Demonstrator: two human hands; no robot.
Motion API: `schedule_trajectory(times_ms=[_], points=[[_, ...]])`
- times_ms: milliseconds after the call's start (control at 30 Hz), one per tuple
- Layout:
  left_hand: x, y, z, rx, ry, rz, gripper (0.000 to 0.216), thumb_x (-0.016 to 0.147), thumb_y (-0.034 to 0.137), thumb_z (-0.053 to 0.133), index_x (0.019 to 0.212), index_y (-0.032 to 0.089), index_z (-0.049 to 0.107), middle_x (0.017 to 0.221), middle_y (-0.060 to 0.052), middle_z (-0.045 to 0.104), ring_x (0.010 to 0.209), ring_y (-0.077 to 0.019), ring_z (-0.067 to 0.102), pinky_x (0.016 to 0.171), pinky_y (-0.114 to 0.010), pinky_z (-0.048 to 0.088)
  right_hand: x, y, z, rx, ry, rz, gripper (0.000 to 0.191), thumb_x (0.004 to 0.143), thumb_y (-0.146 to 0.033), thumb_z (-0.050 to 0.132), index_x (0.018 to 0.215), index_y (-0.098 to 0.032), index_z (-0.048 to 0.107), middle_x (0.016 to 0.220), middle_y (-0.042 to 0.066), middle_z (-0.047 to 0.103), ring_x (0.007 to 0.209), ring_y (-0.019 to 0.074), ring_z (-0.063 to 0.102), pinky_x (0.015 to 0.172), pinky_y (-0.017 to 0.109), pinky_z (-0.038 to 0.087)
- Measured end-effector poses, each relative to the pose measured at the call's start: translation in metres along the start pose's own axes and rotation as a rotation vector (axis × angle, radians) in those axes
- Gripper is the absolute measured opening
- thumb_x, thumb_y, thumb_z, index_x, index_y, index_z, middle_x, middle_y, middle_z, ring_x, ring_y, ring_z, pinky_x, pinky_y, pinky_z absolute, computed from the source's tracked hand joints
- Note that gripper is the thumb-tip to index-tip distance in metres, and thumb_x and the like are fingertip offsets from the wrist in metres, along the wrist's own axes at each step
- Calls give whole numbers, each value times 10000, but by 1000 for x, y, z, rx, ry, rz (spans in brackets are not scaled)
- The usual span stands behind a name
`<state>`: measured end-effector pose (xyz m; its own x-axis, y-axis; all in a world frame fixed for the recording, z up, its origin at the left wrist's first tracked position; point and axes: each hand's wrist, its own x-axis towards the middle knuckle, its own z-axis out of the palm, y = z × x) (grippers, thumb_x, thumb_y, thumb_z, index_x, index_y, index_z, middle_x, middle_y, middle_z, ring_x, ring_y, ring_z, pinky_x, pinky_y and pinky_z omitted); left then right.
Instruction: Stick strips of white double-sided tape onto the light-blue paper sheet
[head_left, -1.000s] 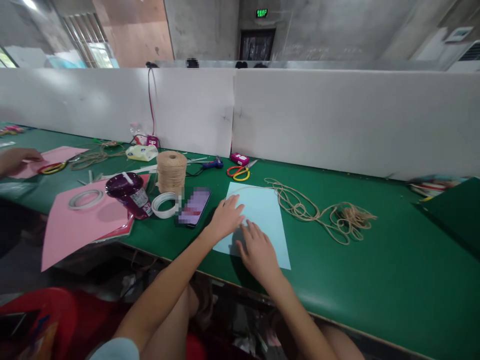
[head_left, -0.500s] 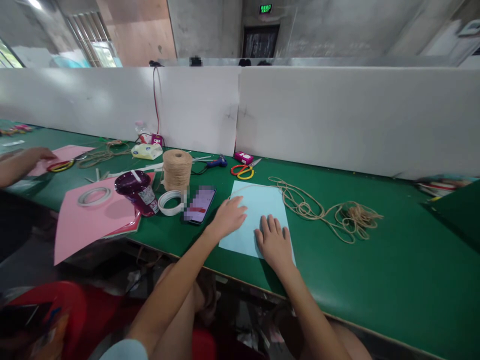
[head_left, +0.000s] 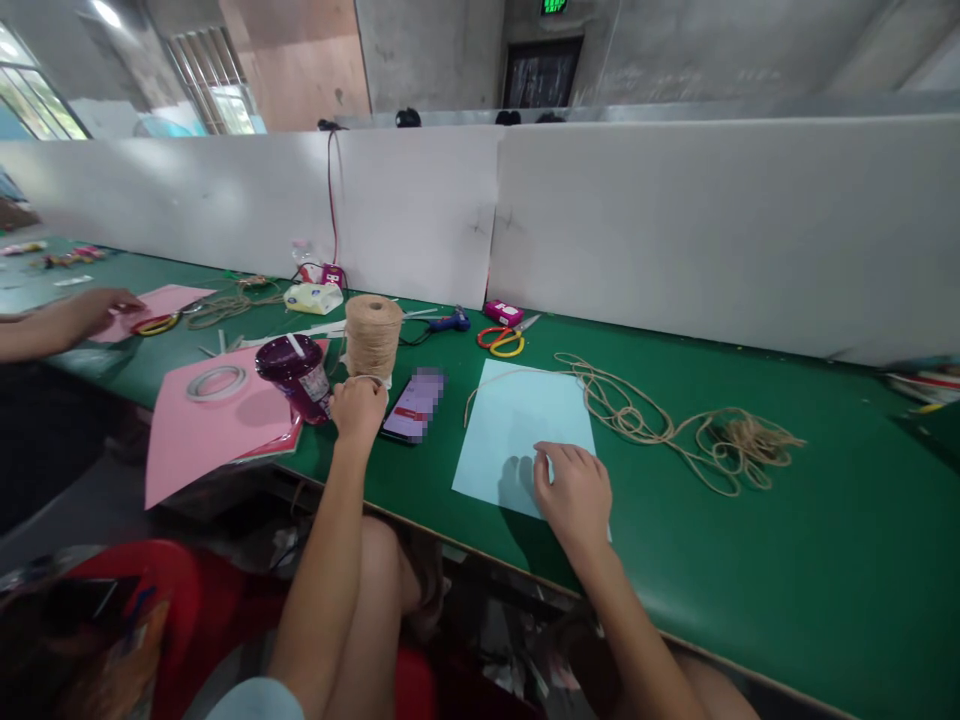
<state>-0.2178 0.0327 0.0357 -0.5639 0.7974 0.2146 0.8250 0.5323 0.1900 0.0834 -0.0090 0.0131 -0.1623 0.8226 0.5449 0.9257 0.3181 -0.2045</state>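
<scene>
My left hand [head_left: 358,408] is curled closed over a white roll of tape [head_left: 387,382], which it mostly hides, between a purple lidded cup [head_left: 296,375] and a phone [head_left: 415,405]. Behind it stands a spool of tan twine [head_left: 373,335]. My right hand [head_left: 576,490] hovers just over the lower right of a light blue sheet of paper [head_left: 510,420], fingers loosely bent and holding nothing. A length of twine [head_left: 626,410] runs from the sheet's top edge to a loose bundle on the right.
Scissors [head_left: 504,342], a pink box [head_left: 504,313] and a blue glue gun [head_left: 452,320] lie toward the white partition [head_left: 675,240]. Pink paper [head_left: 187,440] with another tape roll [head_left: 216,383] overhangs the table's front edge. At far left a co-worker's hand [head_left: 112,305] rests near pink paper.
My left hand has moved left from the blue sheet to the tape roll and closed on it. My right hand has lifted off the sheet. The view has shifted slightly left.
</scene>
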Motion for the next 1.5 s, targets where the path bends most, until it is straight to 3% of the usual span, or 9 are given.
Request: schedule_trajectory(times_ms=[167,467,700,833,1000,1233,1367,1500], points=[[0,-1,-2,13,-38,29,357,814,463,459,869,220,714,1048,-123,655,1057,-344,516,846,-458,397,-1,0,0,11,19,-36,180,844,-197,495,870,-189,673,841,28,705,846,192,601,801,306,339],[-2,5,-4,-7,-66,3,356,848,341,377,892,187,695,984,-141,687,1024,-331,570,861,-477,381,-2,4,-4,-26,-10,-36,184,846,-203,494,872,-186,675,827,23,704,836,194,609,762,291,336],[-7,10,-4,1,26,0,357,873,303,350,937,155,668,955,-155,688,997,-326,578,842,-464,379,-2,6,-1,-51,-22,-44,183,849,-203,496,865,-185,677,810,25,704,813,186,613,741,287,331],[-10,14,-9,-14,169,16,347,890,300,333,943,170,650,957,-132,681,1001,-307,552,825,-435,366,-1,5,-1,-56,-23,-51,183,847,-201,495,868,-186,676,808,25,703,815,183,612,731,284,327],[-16,25,-16,-77,284,159,383,919,352,295,942,175,634,950,-121,665,983,-290,516,848,-420,323,-1,5,0,-55,-22,-70,191,846,-201,483,871,-180,671,799,33,700,800,179,608,723,285,329],[-33,45,-20,-216,298,282,366,936,355,302,970,197,631,932,-88,657,969,-251,503,903,-397,271,-1,5,0,-18,-35,-76,216,859,-216,461,897,-171,668,813,49,695,818,199,608,724,303,367],[-54,64,-20,-346,281,489,346,938,344,314,943,192,624,875,-79,653,910,-234,504,867,-386,287,0,4,0,72,-17,-47,265,874,-236,429,1020,-153,633,948,84,677,866,216,596,746,320,417],[-77,83,-17,-527,230,762,317,932,301,313,863,172,595,801,-70,633,798,-203,497,776,-355,328,2,2,-3,228,69,-59,406,893,-281,394,1241,-94,486,1171,177,559,1086,263,506,880,394,426]])
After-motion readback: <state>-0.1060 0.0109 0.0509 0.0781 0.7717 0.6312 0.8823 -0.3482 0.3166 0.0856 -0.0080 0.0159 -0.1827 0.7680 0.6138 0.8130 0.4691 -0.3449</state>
